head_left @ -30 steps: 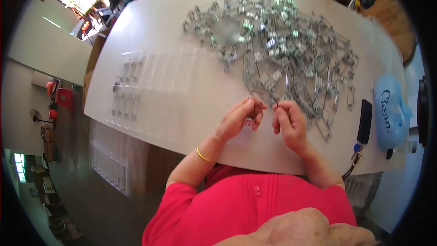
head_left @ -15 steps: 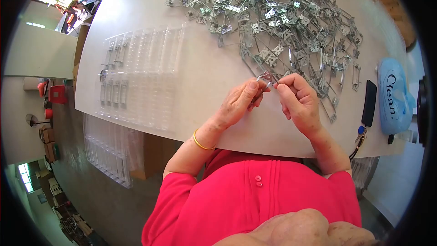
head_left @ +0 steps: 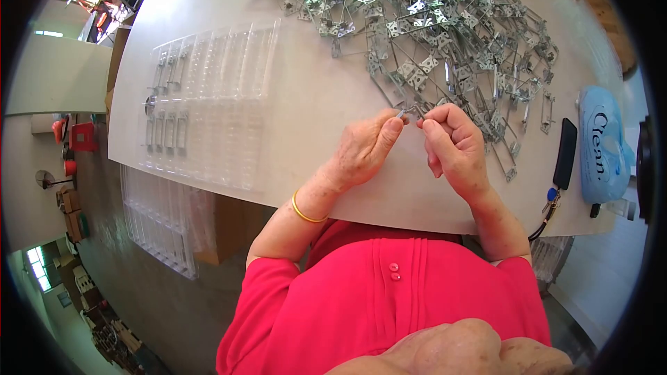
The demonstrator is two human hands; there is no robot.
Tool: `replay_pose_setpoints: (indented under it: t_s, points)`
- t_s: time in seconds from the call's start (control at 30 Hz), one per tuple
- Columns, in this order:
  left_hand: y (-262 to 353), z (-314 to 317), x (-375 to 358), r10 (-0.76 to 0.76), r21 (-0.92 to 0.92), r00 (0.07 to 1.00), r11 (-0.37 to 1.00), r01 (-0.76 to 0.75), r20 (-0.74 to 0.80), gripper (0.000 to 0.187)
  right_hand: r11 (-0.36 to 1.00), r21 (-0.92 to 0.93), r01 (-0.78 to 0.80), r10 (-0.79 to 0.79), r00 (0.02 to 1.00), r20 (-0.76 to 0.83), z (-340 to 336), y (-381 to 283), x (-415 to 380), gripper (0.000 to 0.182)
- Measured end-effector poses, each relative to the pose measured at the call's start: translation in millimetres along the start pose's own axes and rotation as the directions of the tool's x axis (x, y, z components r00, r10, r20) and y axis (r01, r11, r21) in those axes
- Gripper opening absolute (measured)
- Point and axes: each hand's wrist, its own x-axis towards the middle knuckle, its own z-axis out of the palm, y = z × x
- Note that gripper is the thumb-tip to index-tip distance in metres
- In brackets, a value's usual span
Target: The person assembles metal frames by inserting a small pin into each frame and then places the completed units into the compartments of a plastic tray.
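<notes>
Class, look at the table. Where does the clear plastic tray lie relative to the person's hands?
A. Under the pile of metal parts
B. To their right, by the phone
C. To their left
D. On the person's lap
C: the tray lies on the table left of the left hand and right hand, apart from the metal parts.

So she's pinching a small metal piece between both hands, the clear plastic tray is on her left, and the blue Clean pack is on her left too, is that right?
Not quite. In the head view both hands pinch the small metal piece and the clear plastic tray lies to her left, but the blue Clean pack is on her right, beside the black phone.
</notes>
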Motion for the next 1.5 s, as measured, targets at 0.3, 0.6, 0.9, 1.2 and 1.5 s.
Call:
replay_pose_setpoints:
  t_s: [0.3, 0.6, 0.9, 1.2, 1.5]
  points:
    - [1.5, -0.6, 4.4, 0.077, 0.125, 0.997, 0.989, -0.079, 0.020, 0.041, 0.999, 0.026, -0.033, 0.033, 0.999, 0.012, -7.0, 1.0, -3.1, 0.009]
    - [-1.3, 1.0, 3.4, 0.160, 0.225, 0.985, 0.959, -0.170, 0.064, 0.030, 0.996, 0.025, -0.083, 0.083, 0.997, -0.002, -6.9, 3.0, -2.1, 0.010]
    - [3.1, 0.1, 2.1, 0.145, 0.273, 0.983, 0.947, -0.170, 0.110, 0.030, 0.958, 0.205, -0.198, 0.170, 0.975, 0.145, -17.8, 4.6, 2.0, 0.029]
    - [4.4, 1.9, 1.1, 0.197, 0.308, 0.954, 0.914, -0.263, 0.228, 0.024, 0.949, 0.138, -0.283, 0.247, 0.941, 0.231, -34.7, 1.8, 8.3, 0.025]
    - [2.5, 4.5, -3.4, 0.118, 0.061, 0.959, 0.989, -0.138, 0.259, 0.042, 0.987, 0.160, -0.017, 0.037, 0.992, -0.120, -48.7, 9.1, 15.7, 0.021]
